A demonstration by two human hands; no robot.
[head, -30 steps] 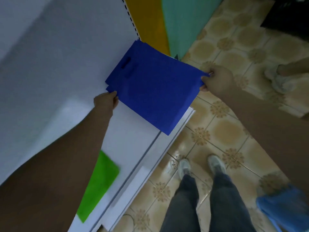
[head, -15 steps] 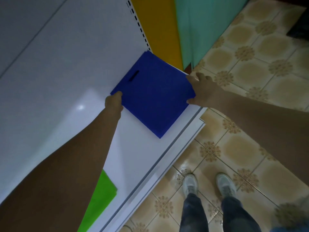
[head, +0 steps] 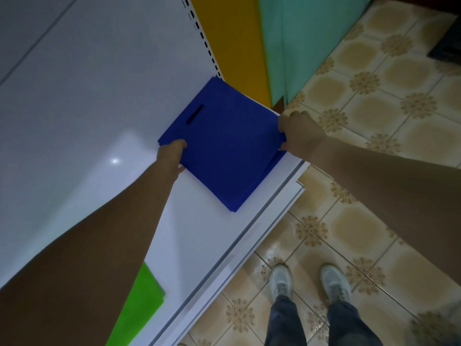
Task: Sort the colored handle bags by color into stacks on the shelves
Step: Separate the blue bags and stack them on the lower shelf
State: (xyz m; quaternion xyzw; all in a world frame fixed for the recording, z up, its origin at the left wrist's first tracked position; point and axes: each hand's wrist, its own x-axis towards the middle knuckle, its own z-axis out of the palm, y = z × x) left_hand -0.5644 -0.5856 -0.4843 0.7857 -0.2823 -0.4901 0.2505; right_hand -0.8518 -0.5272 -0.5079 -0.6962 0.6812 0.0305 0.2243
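The left hand [head: 172, 156] holds the left corner of the blue bag stack [head: 224, 148]: the thumb lies on top of the blue material, and the other fingers are under the edge or hidden, so it seems to pinch it. The right hand [head: 298, 134] is at the right corner of the same stack, with its fingers curled around the edge there, gripping it. Both forearms reach in from the bottom of the view.

The blue bag stack lies flat on the white shelf [head: 199, 236], turned so that one corner points to the front edge of the shelf. Its far corner is close to the slotted upright post [head: 199, 28] at the back. On the top bag one handle slot [head: 195, 114] is visible, a dark narrow cut near the upper left edge. At the lower right side at least two more blue edges show under the top bag, so there are several bags, but I cannot count them exactly.

One green bag [head: 142, 305] lies on the same shelf, well apart from the blue ones, partly hidden by the left forearm; I cannot tell if it is one bag or more.

Behind the shelf stand two panels, one yellow panel [head: 234, 43] and one teal panel [head: 299, 38]. The floor [head: 374, 116] has beige tiles with a flower pattern. Two light shoes [head: 280, 280] and dark trousers of the person are at the bottom. No writing or brand can be read anywhere.
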